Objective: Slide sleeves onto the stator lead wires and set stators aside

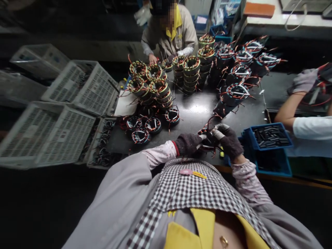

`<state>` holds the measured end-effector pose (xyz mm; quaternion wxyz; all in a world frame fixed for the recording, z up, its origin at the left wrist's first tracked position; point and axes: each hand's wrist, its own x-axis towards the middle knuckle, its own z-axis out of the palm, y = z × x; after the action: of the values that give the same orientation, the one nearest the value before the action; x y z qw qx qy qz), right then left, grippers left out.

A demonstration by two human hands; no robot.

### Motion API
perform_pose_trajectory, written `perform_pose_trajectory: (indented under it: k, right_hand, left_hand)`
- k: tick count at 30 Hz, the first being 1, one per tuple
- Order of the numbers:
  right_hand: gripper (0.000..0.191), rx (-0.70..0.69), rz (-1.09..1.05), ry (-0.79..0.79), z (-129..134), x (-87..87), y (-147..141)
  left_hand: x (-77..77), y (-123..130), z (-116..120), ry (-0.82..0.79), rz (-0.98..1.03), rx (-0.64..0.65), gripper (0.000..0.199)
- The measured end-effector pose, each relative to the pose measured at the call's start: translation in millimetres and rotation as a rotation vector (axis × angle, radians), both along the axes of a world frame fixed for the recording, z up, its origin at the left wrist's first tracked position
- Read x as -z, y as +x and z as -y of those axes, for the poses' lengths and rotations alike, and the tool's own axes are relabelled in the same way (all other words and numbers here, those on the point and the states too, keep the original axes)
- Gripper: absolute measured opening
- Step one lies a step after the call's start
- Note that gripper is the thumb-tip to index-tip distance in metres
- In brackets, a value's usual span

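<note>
Dark round wire-wound coil (209,139): held between both hands, with reddish-brown leads, one arching up from its far side.
Left hand (190,143) in a dark knit glove with a red cuff: fingers closed on the coil's left side.
Right hand (230,138) in a dark glove with pale fingers: fingertips pinched together at the coil's upper right; whether they grip its body or a lead, I cannot tell.
Black tabletop (198,112): bare and shiny just beyond the coil.
Low black rings with orange wires and white strips (153,130): left of the coil.
Stacked green-edged wound rings (191,79): well beyond the coil.
Stacked black rings with white strips (231,99): beyond the coil, to its right.
Blue plastic bin of short black tubes (274,146): right of the coil.
Pale grey slatted plastic crates (67,135): far left of the coil.
Co-worker in a beige jacket with yellow collar (183,29): across from the coil.
Another person's gloved hand (306,80): far right of the coil.
</note>
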<state>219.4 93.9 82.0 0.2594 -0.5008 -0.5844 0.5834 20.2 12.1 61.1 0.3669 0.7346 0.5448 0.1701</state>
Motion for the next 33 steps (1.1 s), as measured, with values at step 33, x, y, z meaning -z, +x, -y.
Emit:
perform_pose_trajectory:
  k: [33]
  right_hand:
    - [0.032,0.503,0.701,-0.036,19,70.5,165]
  left_hand:
    - [-20.0,22,17,0.1,-0.326,0.165,0.045]
